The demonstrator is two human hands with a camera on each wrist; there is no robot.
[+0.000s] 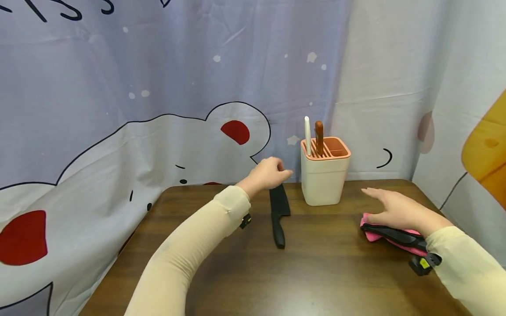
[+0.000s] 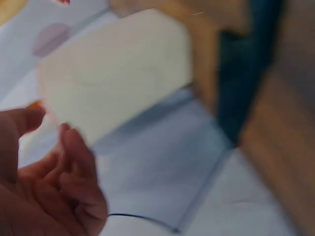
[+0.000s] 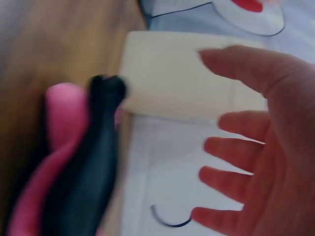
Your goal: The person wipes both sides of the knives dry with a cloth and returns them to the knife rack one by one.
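Note:
My left hand hovers near the table's back edge, left of a cream knife holder with an orange slotted top. Its fingers bend loosely and hold nothing; the left wrist view shows a gap between thumb and fingertips. Below it a black cleaver lies flat, handle toward me, its blade's far end hidden by the hand. My right hand is spread, thumb apart from the fingers, with nothing in it. Beneath and beside it lies a long black and pink thing, partly covered by that hand in the head view.
A white handle and a brown handle stand upright in the holder's slots. The brown wooden table ends at a printed curtain behind. Another curtain closes the right side.

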